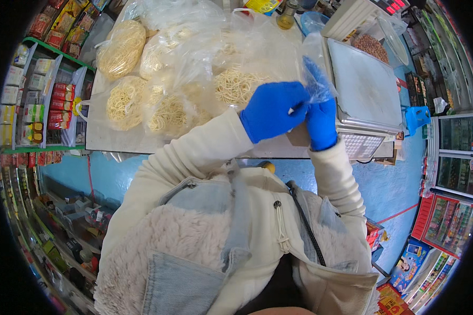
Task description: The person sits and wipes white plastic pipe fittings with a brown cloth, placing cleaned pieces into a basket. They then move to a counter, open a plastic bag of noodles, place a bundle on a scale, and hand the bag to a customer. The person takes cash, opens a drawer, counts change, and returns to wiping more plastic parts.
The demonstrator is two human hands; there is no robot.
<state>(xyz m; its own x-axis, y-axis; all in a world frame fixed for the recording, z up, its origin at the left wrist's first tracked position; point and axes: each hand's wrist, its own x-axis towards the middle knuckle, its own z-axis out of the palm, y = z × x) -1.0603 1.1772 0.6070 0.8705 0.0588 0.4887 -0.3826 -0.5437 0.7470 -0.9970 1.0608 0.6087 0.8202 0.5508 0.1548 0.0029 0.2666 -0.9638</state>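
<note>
Both of my hands wear blue gloves. A thin clear plastic bag or disposable glove (314,44) covers the fingers of my right hand (321,112), which point away from me. My left hand (276,108) pinches the plastic near the base of those fingers. Just left of my hands lie wheat noodles (236,84) under clear plastic. More bagged noodles (167,112) and a smaller noodle bundle (125,103) sit farther left. A full, knotted bag of noodles (122,49) rests behind them.
A scale with a metal platform (364,84) stands right of my hands on the white table (118,141). Behind it is a clear container of peanuts (372,47). A glass oil bottle (287,17) and blue bowl (314,23) are at the back. Stocked shelves (43,98) stand left.
</note>
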